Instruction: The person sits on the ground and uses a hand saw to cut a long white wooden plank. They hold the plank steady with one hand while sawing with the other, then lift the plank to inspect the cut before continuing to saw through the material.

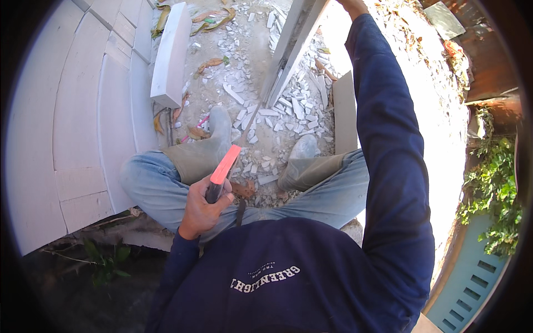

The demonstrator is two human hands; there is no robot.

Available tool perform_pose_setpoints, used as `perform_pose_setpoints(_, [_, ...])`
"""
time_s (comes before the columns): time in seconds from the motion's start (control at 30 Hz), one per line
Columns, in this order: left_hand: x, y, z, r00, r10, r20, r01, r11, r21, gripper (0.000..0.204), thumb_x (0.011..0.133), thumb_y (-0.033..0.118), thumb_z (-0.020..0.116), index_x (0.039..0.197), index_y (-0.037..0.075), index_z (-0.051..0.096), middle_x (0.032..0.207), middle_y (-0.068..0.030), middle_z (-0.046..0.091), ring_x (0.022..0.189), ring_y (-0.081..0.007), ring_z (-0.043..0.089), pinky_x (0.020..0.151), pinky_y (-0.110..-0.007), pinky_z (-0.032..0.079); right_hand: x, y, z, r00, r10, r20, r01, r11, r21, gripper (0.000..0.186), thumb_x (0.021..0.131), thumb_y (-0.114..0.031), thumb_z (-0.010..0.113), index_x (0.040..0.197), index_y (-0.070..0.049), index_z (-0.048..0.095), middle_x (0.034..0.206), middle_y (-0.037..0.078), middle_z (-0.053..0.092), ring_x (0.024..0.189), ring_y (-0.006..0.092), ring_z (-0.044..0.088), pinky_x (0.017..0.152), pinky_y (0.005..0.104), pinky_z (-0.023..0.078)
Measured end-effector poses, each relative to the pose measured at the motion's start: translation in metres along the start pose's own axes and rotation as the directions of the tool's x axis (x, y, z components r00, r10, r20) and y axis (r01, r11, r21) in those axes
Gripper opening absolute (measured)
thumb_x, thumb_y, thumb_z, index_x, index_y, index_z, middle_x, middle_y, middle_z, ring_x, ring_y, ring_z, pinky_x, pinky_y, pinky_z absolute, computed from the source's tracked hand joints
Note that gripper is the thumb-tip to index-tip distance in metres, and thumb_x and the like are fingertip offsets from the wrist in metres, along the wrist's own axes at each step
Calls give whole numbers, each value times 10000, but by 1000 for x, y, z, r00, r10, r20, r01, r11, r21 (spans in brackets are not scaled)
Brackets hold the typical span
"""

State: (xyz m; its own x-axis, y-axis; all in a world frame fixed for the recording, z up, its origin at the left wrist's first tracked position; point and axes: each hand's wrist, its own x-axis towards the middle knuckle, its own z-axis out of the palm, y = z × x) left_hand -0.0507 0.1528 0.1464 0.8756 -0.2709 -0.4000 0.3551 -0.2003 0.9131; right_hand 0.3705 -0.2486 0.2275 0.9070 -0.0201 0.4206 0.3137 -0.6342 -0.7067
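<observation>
In my left hand (204, 208), closed in front of my lap, is the red-and-black handle of a handsaw (226, 165). Its thin blade, seen nearly edge-on, runs away from me toward a long, pale slab (297, 47) standing between my boots and the far edge. Whether the teeth touch the slab I cannot tell. My right hand (353, 6) is at the slab's far upper end, cut off by the picture's top edge; its fingers are mostly out of sight.
White blocks (80, 111) are stacked on the left, and another long block (170, 61) lies beside them. White chips (300, 108) and dry leaves litter the ground around my boots (219, 130). A flat pale piece (345, 114) stands by my right leg. Green plants (491, 188) grow far right.
</observation>
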Motion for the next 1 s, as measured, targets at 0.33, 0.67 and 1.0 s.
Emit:
perform_pose_setpoints(0.33, [55,19,-138,982,56,182,-107,953,284,190,836,80,779,1001,55,687,724,67,508,625,-33,456,574,-233,388,5,9,-4,997,-74,29,76,994,-74,429,1016,-401,593,1270,-80,722,1105,149,756,1051,253,690,917,389,533])
perform_pose_setpoints(0.67, [25,-5,-68,967,13,255,-41,994,105,158,897,110,770,979,41,654,734,54,538,687,-47,485,621,-253,418,0,22,-15,987,-141,84,141,990,8,417,1029,-407,608,1244,-73,732,1033,67,751,972,176,678,882,348,542])
perform_pose_setpoints(1.0, [-13,-24,-33,995,-47,89,42,997,61,173,906,134,770,941,33,634,769,46,575,707,-37,501,650,-250,431,7,16,-21,991,-97,87,103,993,-64,457,1008,-446,603,1282,-102,726,1183,104,740,1127,210,655,974,392,513])
